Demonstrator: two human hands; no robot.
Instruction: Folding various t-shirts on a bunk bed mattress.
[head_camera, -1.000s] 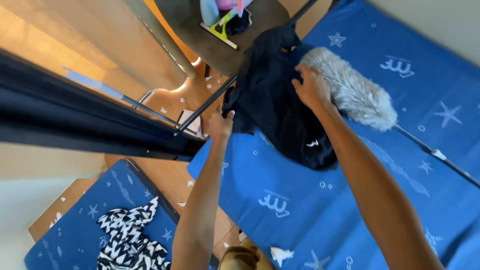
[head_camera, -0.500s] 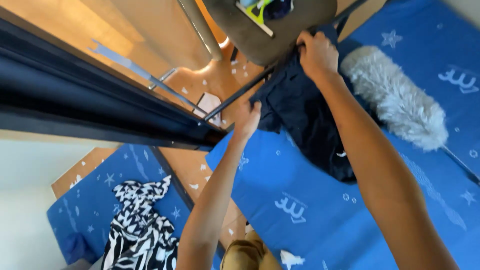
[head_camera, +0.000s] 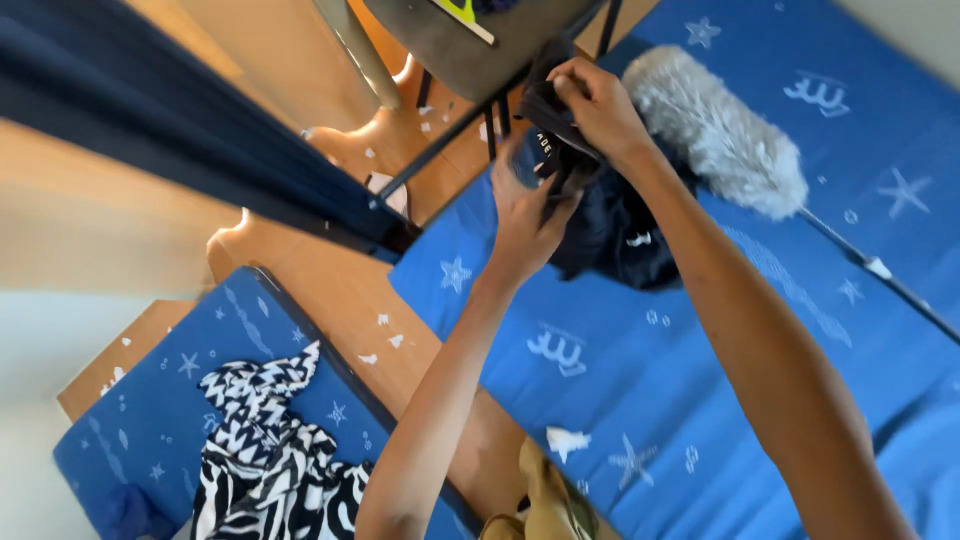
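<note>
A dark navy garment hangs bunched over a blue star-patterned mattress, its upper edge gripped by both hands. The right hand pinches the cloth from above; the left hand closes its fingers on it from below. A grey fluffy duster lies just beside. A black-and-white zigzag cloth rests on a second mattress.

Dark navy garment, blue star-printed mattress, black-and-white zigzag cloth
</note>
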